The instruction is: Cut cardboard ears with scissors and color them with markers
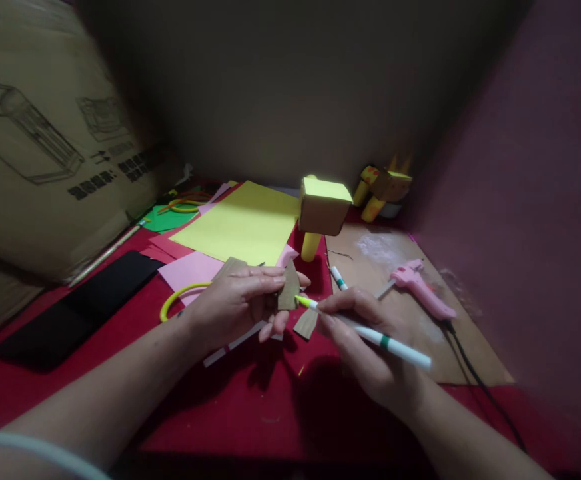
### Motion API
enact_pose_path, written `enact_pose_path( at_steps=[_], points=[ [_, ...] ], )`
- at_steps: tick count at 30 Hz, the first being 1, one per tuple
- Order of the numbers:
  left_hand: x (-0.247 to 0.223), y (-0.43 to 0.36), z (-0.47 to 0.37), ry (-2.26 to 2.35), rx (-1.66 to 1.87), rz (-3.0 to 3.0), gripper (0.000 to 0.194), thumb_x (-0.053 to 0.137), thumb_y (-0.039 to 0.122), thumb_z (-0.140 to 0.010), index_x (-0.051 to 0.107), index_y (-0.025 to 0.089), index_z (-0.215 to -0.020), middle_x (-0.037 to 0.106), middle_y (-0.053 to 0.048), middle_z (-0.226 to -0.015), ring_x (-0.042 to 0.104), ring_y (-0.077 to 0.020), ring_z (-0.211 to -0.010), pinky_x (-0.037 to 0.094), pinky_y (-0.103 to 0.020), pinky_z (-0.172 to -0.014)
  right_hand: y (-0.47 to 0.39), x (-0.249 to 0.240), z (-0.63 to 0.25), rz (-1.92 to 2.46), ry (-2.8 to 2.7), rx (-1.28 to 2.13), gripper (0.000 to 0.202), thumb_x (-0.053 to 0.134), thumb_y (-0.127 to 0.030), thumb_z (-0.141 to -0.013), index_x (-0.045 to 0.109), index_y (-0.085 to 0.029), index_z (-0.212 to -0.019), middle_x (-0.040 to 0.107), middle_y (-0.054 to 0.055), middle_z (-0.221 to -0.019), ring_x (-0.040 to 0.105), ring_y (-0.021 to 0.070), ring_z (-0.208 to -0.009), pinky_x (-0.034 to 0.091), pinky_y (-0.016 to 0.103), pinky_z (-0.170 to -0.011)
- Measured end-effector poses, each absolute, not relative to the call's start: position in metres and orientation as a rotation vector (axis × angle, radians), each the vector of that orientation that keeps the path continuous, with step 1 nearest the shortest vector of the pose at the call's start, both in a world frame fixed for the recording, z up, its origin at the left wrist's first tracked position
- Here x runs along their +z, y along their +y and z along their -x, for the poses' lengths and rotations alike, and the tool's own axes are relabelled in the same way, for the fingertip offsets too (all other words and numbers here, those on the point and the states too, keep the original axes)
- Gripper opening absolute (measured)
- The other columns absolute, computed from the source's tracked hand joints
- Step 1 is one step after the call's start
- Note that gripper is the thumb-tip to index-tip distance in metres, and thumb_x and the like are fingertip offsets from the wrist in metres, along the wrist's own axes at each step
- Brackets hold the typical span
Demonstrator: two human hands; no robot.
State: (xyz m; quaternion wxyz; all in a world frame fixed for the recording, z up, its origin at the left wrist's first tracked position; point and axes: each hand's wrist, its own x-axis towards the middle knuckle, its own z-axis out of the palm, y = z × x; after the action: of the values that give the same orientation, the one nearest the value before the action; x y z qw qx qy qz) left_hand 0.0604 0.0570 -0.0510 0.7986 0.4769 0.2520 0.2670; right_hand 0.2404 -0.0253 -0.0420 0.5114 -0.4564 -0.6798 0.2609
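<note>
My left hand pinches a small cardboard piece with a pointed top, between thumb and fingers. In my right hand is a white marker with a green band; its yellow-green tip touches or nearly touches the piece's lower right edge. Another small cardboard piece lies on the red table just below. Behind the hands stands a cardboard box shape with a yellow top and a yellow leg. Part of a yellow ring, perhaps a scissors handle, shows beside my left wrist.
Yellow paper and pink sheets lie behind my hands. A black phone-like slab is at left. A pink glue gun rests on a cardboard sheet, its cord trailing forward. A large carton stands left; a yellow-legged figure stands back right.
</note>
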Motion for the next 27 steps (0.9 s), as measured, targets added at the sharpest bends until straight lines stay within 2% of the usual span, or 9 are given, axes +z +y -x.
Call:
enact_pose_path(
  at_steps=[4, 9, 15, 20, 27],
  points=[
    [-0.0536, 0.0586, -0.0618, 0.518, 0.563, -1.026, 0.036, 0.038, 0.019, -0.092, 0.061, 0.003, -0.115, 0.063, -0.009, -0.054, 0.055, -0.0130, -0.041, 0.041, -0.021, -0.042, -0.0251, -0.0450, -0.2400, 1.091, -1.634, 0.631, 0.006, 0.054, -0.018, -0.085, 0.060, -0.017, -0.084, 0.056, -0.001, -0.064, 0.049, 0.0086, -0.048, 0.042, 0.022, -0.046],
    [-0.0555, 0.0593, -0.0630, 0.518, 0.596, -1.035, 0.035, 0.039, 0.020, -0.092, 0.062, 0.003, -0.112, 0.065, -0.010, -0.058, 0.057, -0.0143, -0.044, 0.044, -0.020, -0.041, -0.0251, -0.0479, -0.2408, 1.048, -1.739, 0.545, 0.009, 0.054, -0.012, -0.082, 0.061, -0.017, -0.081, 0.061, 0.000, -0.068, 0.054, 0.0095, -0.054, 0.043, 0.021, -0.049],
    [-0.0530, 0.0571, -0.0631, 0.461, 0.550, -1.023, 0.036, 0.034, 0.019, -0.094, 0.061, 0.003, -0.112, 0.066, -0.011, -0.059, 0.059, -0.0147, -0.044, 0.046, -0.020, -0.041, -0.0237, -0.0470, -0.2405, 1.096, -1.647, 0.602, 0.005, 0.055, -0.018, -0.085, 0.061, -0.018, -0.086, 0.061, 0.000, -0.069, 0.054, 0.0102, -0.052, 0.043, 0.022, -0.046],
    [-0.0559, 0.0582, -0.0631, 0.473, 0.541, -1.008, 0.038, 0.036, 0.020, -0.093, 0.059, 0.002, -0.117, 0.066, -0.012, -0.059, 0.061, -0.0167, -0.047, 0.048, -0.022, -0.042, -0.0245, -0.0447, -0.2388, 1.038, -1.705, 0.639, 0.008, 0.055, -0.015, -0.083, 0.059, -0.019, -0.079, 0.059, -0.002, -0.062, 0.051, 0.0088, -0.048, 0.039, 0.020, -0.043],
    [-0.0563, 0.0584, -0.0631, 0.425, 0.536, -0.990, 0.036, 0.036, 0.018, -0.093, 0.061, 0.003, -0.113, 0.067, -0.013, -0.060, 0.062, -0.0172, -0.049, 0.049, -0.021, -0.041, -0.0249, -0.0457, -0.2397, 1.055, -1.671, 0.625, 0.006, 0.055, -0.017, -0.086, 0.061, -0.019, -0.085, 0.063, 0.001, -0.069, 0.056, 0.0107, -0.054, 0.045, 0.022, -0.048]
  ],
)
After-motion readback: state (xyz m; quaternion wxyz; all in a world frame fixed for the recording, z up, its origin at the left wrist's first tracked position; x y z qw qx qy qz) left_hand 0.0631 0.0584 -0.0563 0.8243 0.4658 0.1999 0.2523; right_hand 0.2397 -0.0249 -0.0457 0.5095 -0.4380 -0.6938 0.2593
